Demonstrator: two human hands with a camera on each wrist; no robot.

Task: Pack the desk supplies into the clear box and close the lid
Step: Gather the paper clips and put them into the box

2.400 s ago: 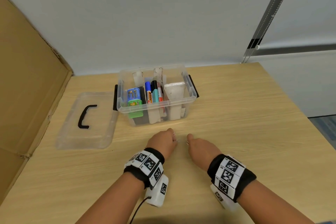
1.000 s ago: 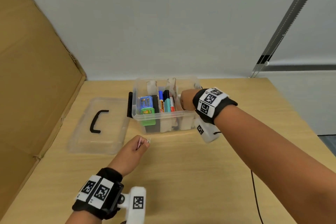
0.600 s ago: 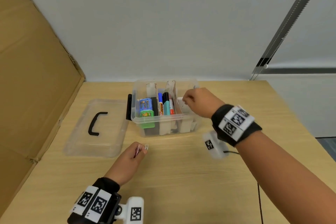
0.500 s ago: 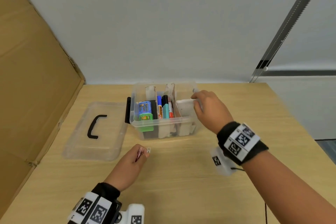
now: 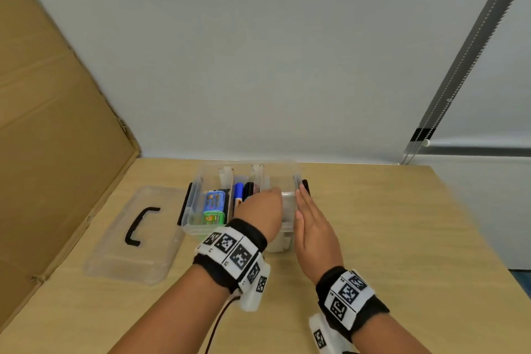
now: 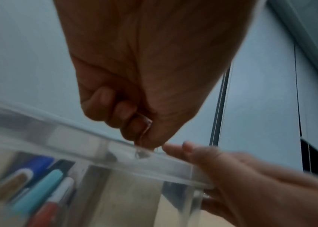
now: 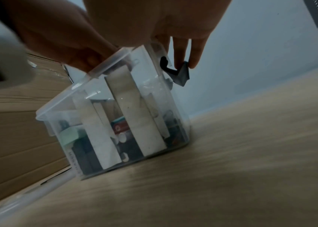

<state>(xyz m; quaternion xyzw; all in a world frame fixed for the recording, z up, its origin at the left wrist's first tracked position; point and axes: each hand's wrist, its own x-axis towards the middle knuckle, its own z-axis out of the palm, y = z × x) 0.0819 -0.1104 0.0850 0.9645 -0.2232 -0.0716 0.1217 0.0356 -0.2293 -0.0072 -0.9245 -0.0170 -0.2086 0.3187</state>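
The clear box (image 5: 201, 231) stands open at the middle of the desk, with markers (image 5: 238, 195) and a blue and green pack (image 5: 214, 207) in its left compartments. My left hand (image 5: 264, 204) hovers over the right compartment. In the left wrist view its curled fingers (image 6: 127, 116) pinch small paper clips (image 6: 144, 127) just above the box rim (image 6: 154, 167). My right hand (image 5: 304, 210) lies flat against the box's right outer side. Its straight fingers (image 7: 183, 50) touch the black latch (image 7: 181, 75). The lid (image 5: 126, 264) with a black handle lies left of the box.
A tall cardboard sheet (image 5: 57, 152) stands along the desk's left edge, right behind the lid. The wall runs close behind the box. Bare wooden desk (image 5: 402, 238) stretches to the right and in front.
My left hand has carried the paper clips from the desk in front of the box up over its right compartment. My right hand has drawn back from the box to its right outer side.
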